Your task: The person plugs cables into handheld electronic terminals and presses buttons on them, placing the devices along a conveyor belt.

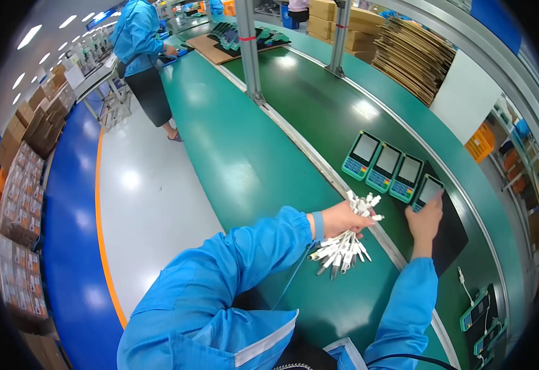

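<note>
Card terminals (386,166), four in a slanted row on the dark green strip (319,102), so that's where the main stuff sits. They're pretty tight to each other, and the fourth, nearest me, lies on a black mat (451,237). My right hand (425,222) is on that one, fingers at its upper edge and thumb by its side; can't tell if it's really gripping it. Left hand (343,219) is closed around one bunch of white cables (342,248), way too many overlapping to count, ends fanning out both sides of the fist. The bunch is over the metal rail (306,151) and the edge of the bench (232,154), just left of the row. At least two more terminals (475,310) sit lower right with white leads. Most elbow room is up the strip, between the row and the post (249,49); the mat's far side runs close to the outer rail (445,168).
</note>
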Demonstrator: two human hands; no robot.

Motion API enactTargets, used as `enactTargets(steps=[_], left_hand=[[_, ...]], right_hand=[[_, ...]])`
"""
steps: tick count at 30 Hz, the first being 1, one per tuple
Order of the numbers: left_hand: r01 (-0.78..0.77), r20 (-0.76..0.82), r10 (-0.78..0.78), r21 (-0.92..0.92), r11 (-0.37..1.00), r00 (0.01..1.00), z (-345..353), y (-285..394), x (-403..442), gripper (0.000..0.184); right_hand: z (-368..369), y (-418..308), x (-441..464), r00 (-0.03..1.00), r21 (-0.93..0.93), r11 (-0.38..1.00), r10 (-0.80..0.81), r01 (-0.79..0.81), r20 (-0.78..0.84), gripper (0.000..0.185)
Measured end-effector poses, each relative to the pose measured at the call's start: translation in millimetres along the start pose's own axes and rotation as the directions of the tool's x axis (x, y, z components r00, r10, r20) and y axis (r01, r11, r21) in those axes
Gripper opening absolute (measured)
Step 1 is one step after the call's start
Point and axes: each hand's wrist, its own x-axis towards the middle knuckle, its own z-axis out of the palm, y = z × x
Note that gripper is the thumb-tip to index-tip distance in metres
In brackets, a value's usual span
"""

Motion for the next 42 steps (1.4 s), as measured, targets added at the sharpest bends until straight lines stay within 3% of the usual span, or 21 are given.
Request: enactTargets(steps=[2, 3, 5, 7, 9, 13, 16, 20, 21, 22, 24, 26, 27, 28, 29, 31, 33, 36, 39, 40, 42], left_hand=[[-0.052, -0.018, 0.052, 0.011, 0.999, 0.998, -0.8, -0.8, -0.6, 0.02], [-0.078, -0.011, 0.078, 0.023, 0.997, 0.997, -1.4, -3.5, -0.2, 0.019], [-0.141, -0.022, 0.141, 0.013, 0.99, 0.99, -5.9, -15.6, 6.9, 0.017], [-0.23, -0.025, 0.231, 0.035, 0.973, 0.973, -5.1, -27.8, 5.6, 0.016], [-0.126, -0.046, 0.124, -0.049, 0.991, 0.991, 1.3, -25.7, -1.6, 0.014], [-0.062, -0.017, 0.064, 0.074, 0.995, 0.998, 11.2, -11.5, -9.4, 0.014], [-0.084, 0.014, 0.083, 0.192, 0.978, 0.996, 15.1, -1.8, -12.7, 0.018], [-0.143, 0.062, 0.133, 0.22, 0.965, 0.989, 15.7, -2.3, -12.8, 0.024], [-0.21, 0.08, 0.199, 0.155, 0.965, 0.977, 18.4, -7.3, -11.8, 0.015], [-0.324, 0.147, 0.294, 0.28, 0.903, 0.945, 21.6, -5.4, -9.6, 0.02], [-0.189, 0.105, 0.16, 0.389, 0.902, 0.981, 20.4, -9.6, -3.3, 0.029], [-0.407, 0.159, 0.378, 0.46, 0.789, 0.912, 25.4, -16.1, 4.3, 0.032], [-0.522, 0.148, 0.513, 0.426, 0.739, 0.846, 34.8, -11.8, -7.4, 0.029], [-0.4, 0.118, 0.385, 0.374, 0.837, 0.915, 30.9, -21.1, -0.4, 0.037], [-0.213, -0.144, 0.277, 0.35, 0.912, 0.95, 37.5, -29.3, -8.7, 0.051], [-0.149, -0.068, 0.191, 0.4, 0.904, 0.979, 39.6, -14.0, -16.4, 0.064], [-0.129, -0.062, 0.182, 0.49, 0.862, 0.981, 41.1, -14.9, -14.9, 0.065], [-0.047, -0.049, 0.102, 0.64, 0.767, 0.994, 40.6, -0.6, -20.6, 0.06], [0.009, -0.103, 0.061, 0.579, 0.815, 0.993, 35.6, -9.7, -15.1, 0.056], [0.044, -0.149, 0.058, 0.598, 0.8, 0.987, 38.2, -7.7, -17.5, 0.044], [0.022, 0.087, -0.059, 0.37, 0.929, 0.994, 35.9, 7.2, -19.1, 0.03]], right_hand=[[-10.5, 11.9, -1.1, 0.996, 0.039, 0.995, 0.091, -0.091, 0.005, 0.094], [-13.5, 24.5, -0.1, 0.99, 0.312, 0.94, 0.128, -0.139, 0.058, 0.089], [-1.4, 51.9, -14.9, 0.982, 0.583, 0.793, 0.185, -0.178, 0.049, 0.085], [-31.9, 1.3, -54.9, 0.992, 0.488, 0.873, 0.065, -0.004, -0.107, 0.084], [-28.7, -27.4, -87.4, 0.988, 0.508, 0.861, 0.059, 0.02, -0.14, 0.09], [-37.6, -74.9, -125.9, 0.998, 0.629, 0.777, 0.03, 0.017, -0.063, 0.096], [-30.7, -77.8, -126.4, 0.988, 0.534, 0.836, -0.058, 0.125, -0.141, 0.097], [-37.5, -82.6, -130.6, 0.997, 0.617, 0.786, 0.011, 0.035, -0.071, 0.094], [-40.5, -81.2, -132.4, 0.998, 0.647, 0.762, 0.056, -0.019, -0.036, 0.098], [-36.2, -69.5, -133.7, 0.994, 0.536, 0.841, -0.019, 0.075, -0.11, 0.096], [-39.7, -75.9, -132.9, 0.997, 0.667, 0.742, -0.018, 0.066, -0.079, 0.094], [-39.9, -70.1, -129.8, 0.999, 0.762, 0.646, -0.022, 0.042, -0.036, 0.091], [-38.5, -59.8, -136.7, 0.999, 0.734, 0.679, 0.027, 0.003, -0.03, 0.09], [-41.9, -52.4, -140.1, 1.0, 0.711, 0.703, -0.001, 0.016, -0.021, 0.085], [-48.0, -57.7, -141.1, 0.999, 0.734, 0.678, -0.015, 0.042, -0.043, 0.084], [-60.0, -68.0, -141.4, 0.991, 0.68, 0.721, -0.072, 0.13, -0.114, 0.083], [-68.9, -65.9, -143.5, 0.998, 0.704, 0.708, -0.02, 0.056, -0.059, 0.085], [-72.2, -69.3, -141.2, 0.99, 0.502, 0.854, -0.103, 0.138, -0.097, 0.091], [-76.7, -71.4, -137.2, 0.971, 0.316, 0.92, -0.203, 0.233, -0.125, 0.09], [-81.5, -68.4, -138.5, 0.973, 0.316, 0.922, -0.193, 0.224, -0.126, 0.09], [-87.9, -62.6, -136.8, 0.986, 0.621, 0.777, -0.003, -0.103, 0.168, 0.094]])
